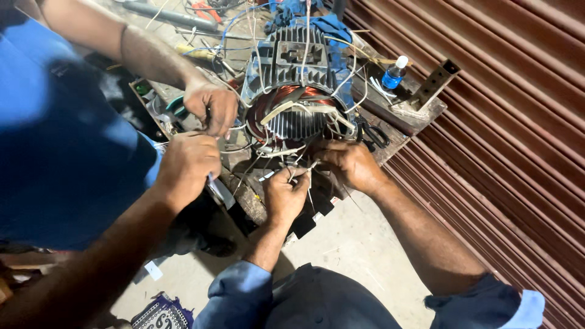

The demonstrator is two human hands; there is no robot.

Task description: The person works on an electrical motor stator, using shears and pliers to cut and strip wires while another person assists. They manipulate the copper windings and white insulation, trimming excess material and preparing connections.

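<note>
Electric motor stator (297, 79) lying on a cluttered wooden worktop (390, 131), open end facing the camera, copper windings (286, 97) and white sleeved lead wires (292, 152) spilling out at the front rim.

Left hand (285, 196) curled shut, pinching thin wire ends just below the stator mouth. Right hand (348, 163) closed loosely over the same bundle, fingers against the lower rim of the housing; exact grip partly hidden.

Two more hands from a co-worker in a blue shirt on the left: upper one (210, 106) pinching a lead at the stator's left edge, lower one (186, 164) gripping something white, cannot tell what.

Handling, as a judgement: housing looks cast, finned, heavy and rigid, best taken by the outer fins. Wires thin, springy, easily kinked; winding enamel probably scratch-prone, so hold by the sleeved ends, not the bare copper.

Room: tight. Four hands crowded at the front rim. Scissors (373, 135) just right of the stator, small blue-capped bottle (395, 73) further back right, pliers and loose tools behind left. Worktop edge close under the hands, floor below. Red rolling shutter (499, 122) near on the right, limiting elbow room.
</note>
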